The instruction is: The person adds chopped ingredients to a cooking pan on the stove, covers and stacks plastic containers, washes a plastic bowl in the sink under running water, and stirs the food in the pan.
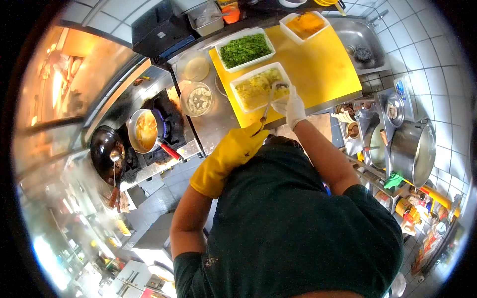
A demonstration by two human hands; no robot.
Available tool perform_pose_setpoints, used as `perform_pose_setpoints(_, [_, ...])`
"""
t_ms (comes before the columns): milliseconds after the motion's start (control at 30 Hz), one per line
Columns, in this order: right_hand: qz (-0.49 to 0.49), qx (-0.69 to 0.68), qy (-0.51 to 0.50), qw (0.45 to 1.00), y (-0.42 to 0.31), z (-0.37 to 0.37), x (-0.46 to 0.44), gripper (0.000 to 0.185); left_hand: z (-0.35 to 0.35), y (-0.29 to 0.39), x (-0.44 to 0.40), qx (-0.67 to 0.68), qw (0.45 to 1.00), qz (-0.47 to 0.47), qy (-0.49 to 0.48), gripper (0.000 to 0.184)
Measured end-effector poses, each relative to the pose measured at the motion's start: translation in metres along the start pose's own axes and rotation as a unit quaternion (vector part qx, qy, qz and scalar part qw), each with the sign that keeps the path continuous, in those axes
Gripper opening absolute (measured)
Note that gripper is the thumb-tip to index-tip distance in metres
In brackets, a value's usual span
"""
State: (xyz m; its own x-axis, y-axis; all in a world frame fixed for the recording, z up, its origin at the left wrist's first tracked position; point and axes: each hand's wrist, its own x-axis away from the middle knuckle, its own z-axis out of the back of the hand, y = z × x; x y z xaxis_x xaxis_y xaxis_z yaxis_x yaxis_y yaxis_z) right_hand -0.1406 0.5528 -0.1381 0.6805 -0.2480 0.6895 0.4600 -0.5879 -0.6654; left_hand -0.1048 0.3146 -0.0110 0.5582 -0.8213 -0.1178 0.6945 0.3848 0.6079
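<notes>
My left hand (pixel 238 146), in a yellow rubber glove, is closed around the handle of a metal ladle (pixel 266 113). The ladle's bowl is over the right part of a white container (pixel 240 105) of pale yellow-green chopped food (pixel 256 89). My right hand (pixel 291 107), in a thin white glove, is by the ladle's bowl at that container's right edge. Its fingers look curled together; what they hold, if anything, is hidden. A second white container (pixel 268 53) of chopped greens (pixel 243 50) stands behind. All rest on a yellow cutting board (pixel 323 69).
Left, a red-handled pan (pixel 145 130) with orange-yellow liquid sits over a blue flame beside a dark wok (pixel 103 151). A bowl of white pieces (pixel 197 99) stands between stove and board. A container of orange food (pixel 304 26), a sink (pixel 365 42) and large pots (pixel 412 151) are rightward.
</notes>
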Motion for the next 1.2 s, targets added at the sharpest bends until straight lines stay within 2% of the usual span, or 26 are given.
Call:
perform_pose_setpoints(33, [0.016,0.003,0.000,1.000,0.000,-0.001,0.001,0.064,0.003,0.003,0.003,0.018,1.000,0.008,-0.008,0.038])
perform_pose_setpoints(100, [0.023,0.004,-0.012,1.000,0.004,0.001,-0.001,0.069,0.010,0.009,0.011,0.054,0.998,0.027,-0.021,0.036])
perform_pose_setpoints(200, [0.025,0.004,-0.017,1.000,0.008,0.002,0.000,0.069,0.006,0.004,0.025,0.117,0.986,0.036,0.116,0.032])
perform_pose_setpoints(300, [0.023,0.003,-0.021,1.000,0.006,0.002,0.001,0.066,0.014,-0.005,0.035,0.167,0.970,0.104,0.145,0.027])
perform_pose_setpoints(367, [0.020,0.001,-0.023,1.000,0.006,0.003,0.001,0.066,0.006,-0.006,0.047,0.310,0.907,0.193,0.212,0.025])
perform_pose_setpoints(433, [0.018,-0.001,-0.024,1.000,0.004,0.002,0.005,0.067,0.007,-0.002,0.048,0.444,0.812,0.271,0.265,0.025])
perform_pose_setpoints(467, [0.014,-0.004,-0.020,1.000,0.004,0.002,0.005,0.066,0.009,-0.001,0.050,0.447,0.802,0.294,0.266,0.027])
perform_pose_setpoints(567, [0.004,-0.014,-0.008,1.000,0.006,0.003,0.003,0.062,0.005,0.005,0.059,0.447,0.794,0.260,0.318,0.026])
perform_pose_setpoints(600, [0.000,-0.016,-0.006,1.000,0.006,0.002,0.003,0.063,0.007,-0.001,0.060,0.333,0.881,0.185,0.282,0.028])
perform_pose_setpoints(633, [-0.004,-0.017,-0.003,1.000,0.007,0.002,0.003,0.063,0.011,-0.011,0.062,0.210,0.943,0.105,0.238,0.029])
perform_pose_setpoints(667, [0.002,-0.020,-0.002,1.000,0.008,0.002,0.003,0.063,0.013,-0.015,0.065,0.081,0.979,0.024,0.187,0.031])
perform_pose_setpoints(767, [0.012,-0.028,-0.004,1.000,0.008,-0.001,0.003,0.063,0.018,0.008,0.064,0.189,0.971,0.087,0.118,0.037])
perform_pose_setpoints(800, [0.011,-0.030,-0.007,0.999,0.009,-0.001,0.001,0.062,0.018,0.006,0.063,0.178,0.970,0.069,0.151,0.031])
perform_pose_setpoints(833, [0.011,-0.033,-0.010,0.999,0.010,0.000,-0.001,0.061,0.019,0.004,0.066,0.196,0.961,0.105,0.166,0.030])
perform_pose_setpoints(900, [0.019,-0.024,-0.008,1.000,0.011,0.001,-0.002,0.066,0.021,-0.002,0.073,0.232,0.937,0.174,0.197,0.026])
perform_pose_setpoints(933, [0.023,-0.019,-0.007,1.000,0.011,0.001,-0.002,0.068,0.014,-0.003,0.078,0.366,0.870,0.221,0.246,0.025])
perform_pose_setpoints(1033, [0.026,-0.032,-0.002,0.999,0.011,-0.001,-0.001,0.067,0.016,-0.011,0.082,0.467,0.761,0.322,0.315,0.025])
perform_pose_setpoints(1133, [-0.001,-0.068,-0.032,0.997,0.018,0.011,-0.010,0.064,0.007,-0.020,0.089,0.547,0.664,0.309,0.406,0.028])
perform_pose_setpoints(1200, [0.111,0.119,-0.055,0.985,0.017,0.015,0.000,0.062,0.000,-0.032,0.105,0.579,0.608,0.295,0.456,0.034])
